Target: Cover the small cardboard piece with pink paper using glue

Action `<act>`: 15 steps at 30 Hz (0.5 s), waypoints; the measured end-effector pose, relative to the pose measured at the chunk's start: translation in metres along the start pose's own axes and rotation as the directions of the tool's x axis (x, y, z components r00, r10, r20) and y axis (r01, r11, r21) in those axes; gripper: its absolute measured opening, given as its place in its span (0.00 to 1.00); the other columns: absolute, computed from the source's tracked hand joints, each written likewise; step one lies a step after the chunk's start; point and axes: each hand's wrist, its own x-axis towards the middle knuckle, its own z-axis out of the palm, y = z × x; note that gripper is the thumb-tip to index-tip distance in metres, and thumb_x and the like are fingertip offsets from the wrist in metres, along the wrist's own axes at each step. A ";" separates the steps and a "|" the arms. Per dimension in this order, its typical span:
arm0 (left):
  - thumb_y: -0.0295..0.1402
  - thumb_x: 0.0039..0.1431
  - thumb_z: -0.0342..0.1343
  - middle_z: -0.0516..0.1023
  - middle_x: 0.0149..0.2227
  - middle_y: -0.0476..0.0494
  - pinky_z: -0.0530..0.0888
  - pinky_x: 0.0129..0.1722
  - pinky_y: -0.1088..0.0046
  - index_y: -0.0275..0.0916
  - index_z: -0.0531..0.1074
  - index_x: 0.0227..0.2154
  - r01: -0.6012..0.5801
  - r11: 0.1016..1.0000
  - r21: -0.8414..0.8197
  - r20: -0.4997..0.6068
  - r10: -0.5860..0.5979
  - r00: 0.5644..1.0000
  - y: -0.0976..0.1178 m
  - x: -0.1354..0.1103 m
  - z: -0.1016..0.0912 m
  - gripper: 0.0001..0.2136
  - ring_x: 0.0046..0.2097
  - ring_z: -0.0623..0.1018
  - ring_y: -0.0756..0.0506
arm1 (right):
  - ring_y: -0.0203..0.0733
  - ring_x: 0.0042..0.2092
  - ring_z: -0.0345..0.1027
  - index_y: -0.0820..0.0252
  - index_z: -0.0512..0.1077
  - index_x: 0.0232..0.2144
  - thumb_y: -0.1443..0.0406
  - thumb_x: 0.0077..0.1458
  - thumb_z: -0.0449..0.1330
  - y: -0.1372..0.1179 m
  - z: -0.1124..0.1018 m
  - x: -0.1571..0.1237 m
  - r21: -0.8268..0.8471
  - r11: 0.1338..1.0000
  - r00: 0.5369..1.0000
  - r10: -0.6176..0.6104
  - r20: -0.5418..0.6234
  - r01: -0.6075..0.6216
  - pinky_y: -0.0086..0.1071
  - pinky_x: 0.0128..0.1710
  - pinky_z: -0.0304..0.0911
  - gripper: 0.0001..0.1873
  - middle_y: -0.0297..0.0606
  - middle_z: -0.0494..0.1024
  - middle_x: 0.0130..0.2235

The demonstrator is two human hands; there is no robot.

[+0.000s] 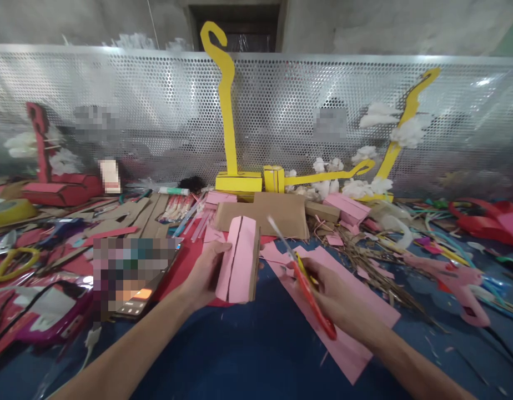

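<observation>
My left hand [206,273] is wrapped round the side of a small cardboard box covered in pink paper [239,261]. A dark seam runs down the pink face, and bare brown cardboard shows along its right side. In my right hand [329,289] is a pair of scissors [310,300] with red and yellow handles, its blades pointing up and to the left, apart from the box. Under the right hand lies a sheet of pink paper [373,295] with a cut, uneven far edge. Behind the box is a brown cardboard piece [277,208].
Yellow hook-shaped stands [228,122] rise at the back before a perforated metal panel [165,105]. A pink glue gun [456,280] lies right. Left are a phone [144,300], yellow-handled scissors [17,264], a purple case [52,319] and a tape roll [10,214]. Twigs [385,278] lie right.
</observation>
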 end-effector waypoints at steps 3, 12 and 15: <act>0.41 0.55 0.61 0.83 0.43 0.35 0.75 0.48 0.59 0.34 0.76 0.48 -0.040 0.999 -0.018 -0.090 0.038 0.995 -0.003 0.004 -0.004 0.21 0.47 0.80 0.34 | 0.46 0.40 0.73 0.56 0.68 0.44 0.52 0.63 0.57 0.001 -0.003 0.000 -0.079 0.996 0.998 -0.034 -0.062 0.029 0.37 0.39 0.69 0.15 0.39 0.77 0.38; 0.35 0.54 0.67 0.82 0.41 0.42 0.76 0.42 0.67 0.41 0.75 0.47 -0.301 0.948 0.107 -0.190 0.317 0.929 -0.007 0.013 -0.008 0.18 0.41 0.81 0.43 | 0.42 0.37 0.68 0.55 0.68 0.39 0.64 0.58 0.61 -0.012 0.001 -0.007 -0.326 0.931 0.982 -0.184 -0.035 0.163 0.34 0.35 0.65 0.07 0.37 0.74 0.38; 0.33 0.55 0.67 0.82 0.39 0.46 0.76 0.40 0.69 0.46 0.73 0.50 -0.387 0.916 0.109 -0.194 0.401 0.895 -0.005 0.014 -0.007 0.19 0.39 0.80 0.46 | 0.45 0.41 0.69 0.55 0.68 0.39 0.68 0.54 0.61 -0.013 0.003 -0.008 -0.373 0.912 0.982 -0.188 -0.008 0.171 0.36 0.39 0.64 0.10 0.37 0.74 0.41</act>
